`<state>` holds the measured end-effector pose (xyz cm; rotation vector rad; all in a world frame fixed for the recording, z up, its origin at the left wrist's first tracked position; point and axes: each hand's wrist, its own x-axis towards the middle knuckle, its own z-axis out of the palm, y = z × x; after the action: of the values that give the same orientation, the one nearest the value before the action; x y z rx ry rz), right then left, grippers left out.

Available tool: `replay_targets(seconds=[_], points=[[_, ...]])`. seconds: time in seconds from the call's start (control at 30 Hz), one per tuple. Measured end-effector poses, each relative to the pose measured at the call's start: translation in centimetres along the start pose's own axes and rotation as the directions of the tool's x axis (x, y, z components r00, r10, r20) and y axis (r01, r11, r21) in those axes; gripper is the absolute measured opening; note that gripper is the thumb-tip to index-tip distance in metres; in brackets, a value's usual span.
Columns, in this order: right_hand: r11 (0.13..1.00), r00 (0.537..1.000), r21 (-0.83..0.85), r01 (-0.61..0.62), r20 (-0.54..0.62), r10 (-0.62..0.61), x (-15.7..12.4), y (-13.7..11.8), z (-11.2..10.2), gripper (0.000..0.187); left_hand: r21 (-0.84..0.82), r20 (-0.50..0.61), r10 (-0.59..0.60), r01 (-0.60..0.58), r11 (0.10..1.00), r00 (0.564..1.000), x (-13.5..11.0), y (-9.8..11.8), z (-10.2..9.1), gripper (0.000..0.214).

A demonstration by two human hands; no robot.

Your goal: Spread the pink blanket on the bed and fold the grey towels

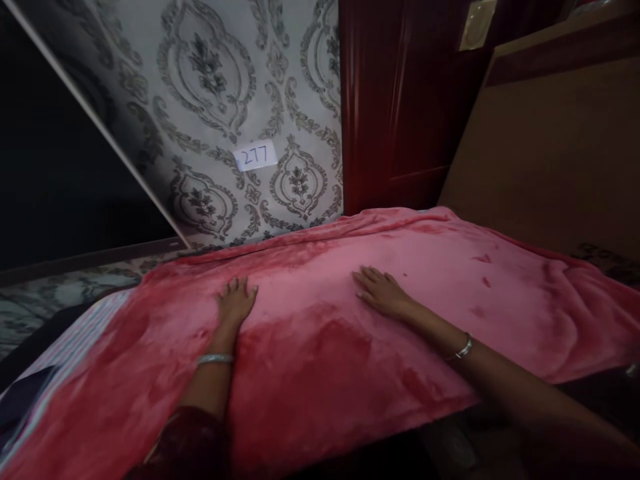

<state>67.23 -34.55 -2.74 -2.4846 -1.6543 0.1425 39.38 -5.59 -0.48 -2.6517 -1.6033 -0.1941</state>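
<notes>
A plush pink-red blanket lies spread over a raised surface, its pile showing lighter and darker patches. On its left part rests my left hand, palm down with the fingers apart. My right hand lies flat on the paler middle of the blanket, fingers stretched toward the far left. Neither hand grips the cloth. Soft folds run through the blanket's right end, and its far edge is bunched near the wall.
A striped cloth shows beyond the blanket's left edge. Behind stand a patterned wall with a paper label reading 277, and a dark red door. A brown board leans at right; a dark screen-like panel is at left.
</notes>
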Motion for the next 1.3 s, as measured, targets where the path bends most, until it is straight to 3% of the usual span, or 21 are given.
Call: replay_targets(seconds=[0.07,0.13,0.17,0.2,0.27,0.3,0.33,0.37,0.4,0.47,0.53,0.6,0.67,0.73,0.83,0.93,1.03,1.1,1.2,1.23,1.3], points=[[1.000,1.000,0.018,0.020,-0.022,-0.020,0.9,-2.4,0.3,0.067,-0.032,-0.033,0.025,-0.026,0.999,0.999,-0.5,0.9,-0.6,0.068],[0.998,0.997,0.027,0.063,-0.049,-0.062,1.5,-4.4,1.2,0.067,-0.059,-0.024,0.185,-0.187,0.981,0.982,-1.3,2.6,-1.0,0.067],[0.996,0.994,0.022,0.091,-0.068,-0.089,1.6,-5.2,1.7,0.066,-0.074,0.008,0.319,-0.318,0.945,0.948,-1.8,3.8,-0.9,0.065],[0.993,0.989,0.009,0.117,-0.092,-0.116,1.6,-5.8,2.4,0.064,-0.098,0.052,0.467,-0.461,0.882,0.883,-2.3,5.0,-0.7,0.063],[0.987,0.977,-0.024,0.156,-0.145,-0.158,1.4,-6.3,3.6,0.061,-0.170,0.130,0.687,-0.666,0.726,0.715,-3.0,7.5,0.0,0.062],[0.986,0.971,-0.037,0.165,-0.171,-0.169,1.2,-6.4,4.1,0.060,-0.196,0.146,0.740,-0.714,0.672,0.656,-3.2,8.5,0.5,0.063],[0.985,0.966,-0.045,0.169,-0.191,-0.174,1.1,-6.3,4.5,0.059,-0.213,0.153,0.767,-0.737,0.642,0.624,-3.1,9.1,0.9,0.064],[0.984,0.964,-0.047,0.170,-0.199,-0.176,1.0,-6.1,4.8,0.059,-0.216,0.151,0.768,-0.738,0.640,0.622,-2.7,9.3,1.3,0.065],[0.984,0.963,-0.048,0.171,-0.202,-0.178,1.0,-5.9,5.0,0.059,-0.208,0.146,0.747,-0.718,0.664,0.648,-2.0,9.0,1.4,0.065],[0.984,0.961,-0.046,0.173,-0.210,-0.179,1.1,-5.6,5.2,0.060,-0.167,0.153,0.645,-0.624,0.763,0.749,-0.2,6.9,1.3,0.063],[0.984,0.960,-0.046,0.170,-0.218,-0.176,1.2,-5.4,5.5,0.060,-0.109,0.169,0.471,-0.458,0.882,0.866,1.5,3.0,0.7,0.061],[0.984,0.958,-0.049,0.170,-0.225,-0.177,1.3,-5.2,5.7,0.060,-0.057,0.148,0.282,-0.276,0.959,0.948,2.5,-1.9,-0.3,0.058],[0.984,0.958,-0.056,0.171,-0.226,-0.179,1.4,-5.1,6.0,0.060,-0.037,0.045,0.149,-0.147,0.988,0.988,2.3,-6.8,-1.5,0.054],[0.983,0.956,-0.061,0.171,-0.230,-0.181,1.5,-5.1,6.2,0.061,-0.023,-0.011,0.092,-0.093,0.995,0.996,1.1,-10.8,-2.7,0.049],[0.984,0.955,-0.061,0.167,-0.239,-0.177,1.5,-5.1,6.2,0.061,-0.003,-0.027,0.067,-0.067,0.998,0.997,-1.0,-14.3,-4.3,0.043],[0.986,0.959,-0.060,0.157,-0.227,-0.167,1.3,-5.2,5.9,0.062,0.009,-0.014,0.055,-0.055,0.998,0.998,-2.6,-14.9,-4.7,0.043],[0.987,0.964,-0.059,0.152,-0.213,-0.161,1.2,-5.1,5.9,0.061,0.011,0.022,0.049,-0.049,0.999,0.999,-4.4,-13.1,-3.2,0.050],[0.987,0.962,-0.061,0.150,-0.220,-0.160,1.2,-5.0,6.0,0.061,-0.007,0.071,0.130,-0.130,0.992,0.989,-6.0,-11.3,-1.8,0.055],[0.986,0.960,-0.068,0.151,-0.227,-0.163,1.2,-4.8,6.2,0.061,-0.048,0.102,0.325,-0.322,0.946,0.940,-8.5,-9.7,-0.3,0.060],[0.986,0.961,-0.071,0.153,-0.223,-0.165,1.2,-4.8,6.2,0.062,-0.046,0.093,0.325,-0.322,0.946,0.941,-9.1,-9.9,-0.1,0.060],[0.986,0.964,-0.075,0.152,-0.209,-0.165,1.2,-4.8,6.1,0.062,-0.012,0.071,0.206,-0.206,0.978,0.976,-10.2,-11.4,-0.3,0.060]])
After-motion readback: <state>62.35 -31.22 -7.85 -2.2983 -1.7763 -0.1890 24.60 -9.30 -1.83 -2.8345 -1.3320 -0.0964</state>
